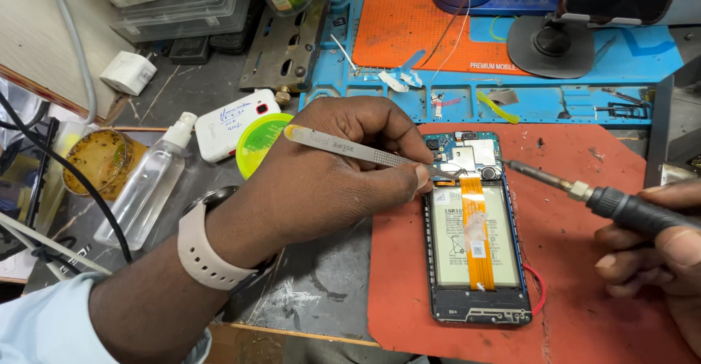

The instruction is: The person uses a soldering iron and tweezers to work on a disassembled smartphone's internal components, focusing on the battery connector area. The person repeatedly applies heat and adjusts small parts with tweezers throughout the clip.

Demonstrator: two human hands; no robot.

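Observation:
An opened phone (475, 262) lies face down on a red mat (584, 305), showing its battery, an orange flex cable (478, 225) and the circuit board at its top. My left hand (328, 174) holds steel tweezers (358, 150) whose tips touch the board at the phone's upper left. My right hand (657, 251) grips a soldering iron (584, 191) by its black handle; the metal tip points at the board's upper right edge. A pale watch band wraps my left wrist.
A blue work mat (526, 94) with an orange pad (416, 28) lies behind the phone. A phone stand (555, 43) is at back right. To the left stand a clear spray bottle (150, 181), a green-lidded tin (259, 141), a white box (230, 123) and a flux jar (102, 159).

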